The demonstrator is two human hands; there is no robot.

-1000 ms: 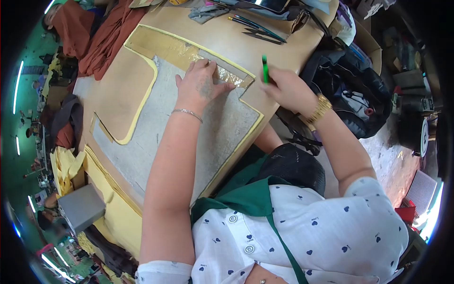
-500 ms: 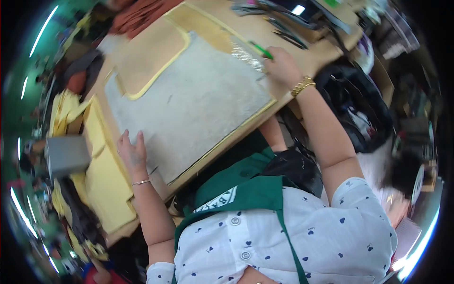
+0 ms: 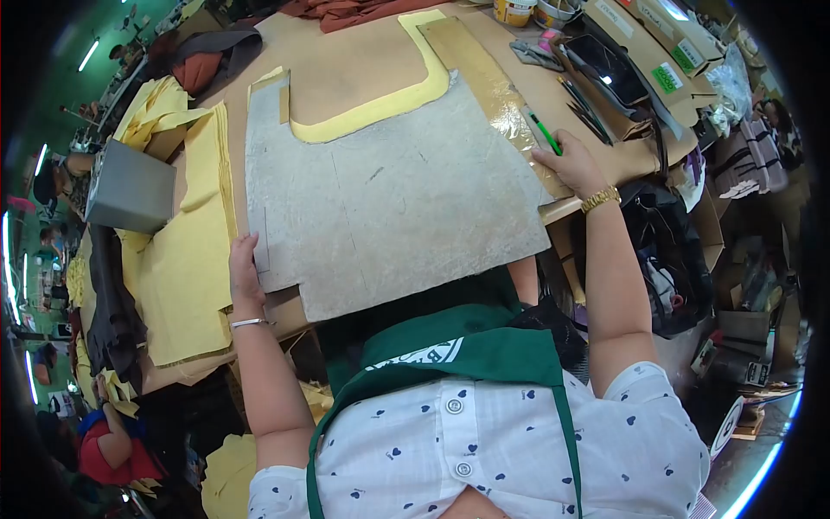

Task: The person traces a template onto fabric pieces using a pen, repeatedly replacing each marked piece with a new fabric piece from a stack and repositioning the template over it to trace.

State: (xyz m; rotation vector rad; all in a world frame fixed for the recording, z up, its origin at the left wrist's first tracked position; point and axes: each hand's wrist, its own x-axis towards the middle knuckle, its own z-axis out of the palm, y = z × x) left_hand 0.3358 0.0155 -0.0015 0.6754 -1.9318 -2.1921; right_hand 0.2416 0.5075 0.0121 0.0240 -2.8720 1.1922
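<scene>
A grey, worn pattern template (image 3: pixel 389 199) with a deep curved cut-out lies tilted before me, its near edge overhanging the table. Shiny brown tape (image 3: pixel 484 73) covers its upper right arm. Yellow material (image 3: pixel 380 117) shows along the curve from underneath. At the template's left edge, my left hand (image 3: pixel 245 270) is closed on the border, its fingers partly hidden. My right hand (image 3: pixel 572 164) is closed around a green pen (image 3: pixel 545 134), tip pointing up and away, beside the template's right edge. Whether this hand also grips the template, I cannot tell.
Stacked yellow sheets (image 3: pixel 186 285) and a grey box (image 3: pixel 130 186) stand to the left. Dark pens (image 3: pixel 588 111), a phone (image 3: pixel 605 65) and cartons (image 3: pixel 666 43) are at the upper right. A black bag (image 3: pixel 661 251) sits below; a person in red (image 3: pixel 108 445) is lower left.
The template has turned and shifted toward me, past the table edge. My left hand has gone from spread beside the template to closed on its border. The right hand still holds the pen.
</scene>
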